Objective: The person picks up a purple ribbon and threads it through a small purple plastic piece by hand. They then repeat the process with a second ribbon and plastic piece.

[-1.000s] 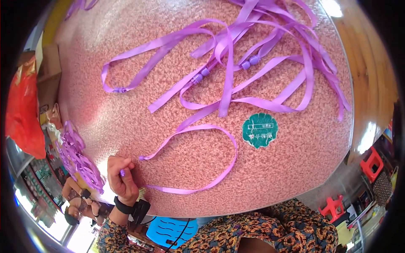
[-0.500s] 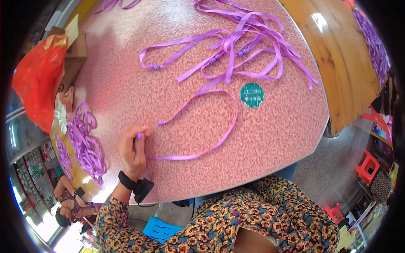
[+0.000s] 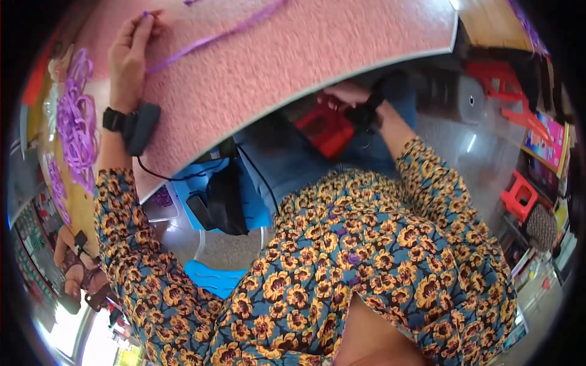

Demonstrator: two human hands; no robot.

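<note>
My left hand [image 3: 129, 58] is above the pink tabletop [image 3: 274, 67] at the upper left, its fingers pinched closed on a purple ribbon. A small purple bead [image 3: 145, 14] shows at its fingertips. From behind the hand the purple ribbon [image 3: 213, 39] runs right and away over the table. My right hand [image 3: 347, 94] is down below the table's front edge, over my lap, at a red container [image 3: 326, 129]. Its fingers are blurred and partly hidden near the container's far rim. What it may hold there does not show.
Bundles of purple ribbon [image 3: 78, 116] lie on a wooden surface to the left. A blue stool [image 3: 250, 195] with black items on it stands under the table's edge. Red stools [image 3: 519, 194] are at the right. Another person [image 3: 76, 268] sits at the far left.
The view has tilted down toward my lap. My right hand, out of sight before, now shows at the red container. My left hand keeps its pinch; most of the ribbons have left the picture.
</note>
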